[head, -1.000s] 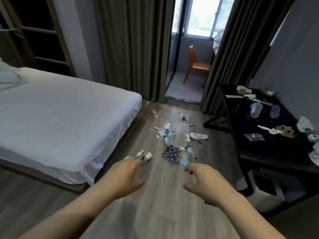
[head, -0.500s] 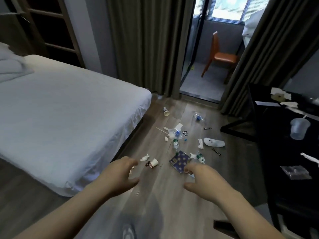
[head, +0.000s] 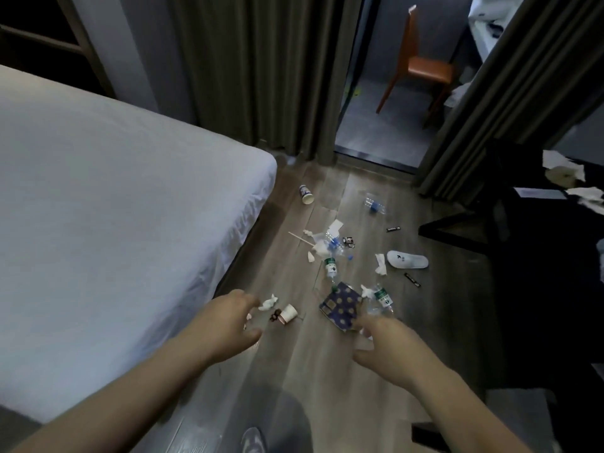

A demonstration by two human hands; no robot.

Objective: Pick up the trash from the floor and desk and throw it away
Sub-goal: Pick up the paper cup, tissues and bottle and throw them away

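Note:
Trash lies scattered on the wooden floor ahead: a small paper cup (head: 289, 313), a crumpled tissue (head: 268, 302), a blue patterned packet (head: 341, 305), plastic bottles (head: 330, 268) (head: 381, 297), another paper cup (head: 306, 194) and a clear bottle (head: 375, 204) farther off. My left hand (head: 228, 322) reaches forward with loosely spread fingers and holds nothing, in line with the tissue and small cup. My right hand (head: 389, 348) is likewise out, empty, fingers relaxed, over the near edge of the blue packet. More tissues (head: 562, 170) lie on the dark desk (head: 555, 243) at right.
A white bed (head: 114, 223) fills the left side. Curtains (head: 255, 70) hang ahead, with an open doorway to a balcony holding an orange chair (head: 421, 63). A white slipper (head: 407, 259) lies on the floor near the desk. My shoe (head: 253, 439) shows at the bottom.
The view has moved forward and tilted down towards the litter. Both hands have stayed outstretched and empty, now closer to the small cup and blue packet.

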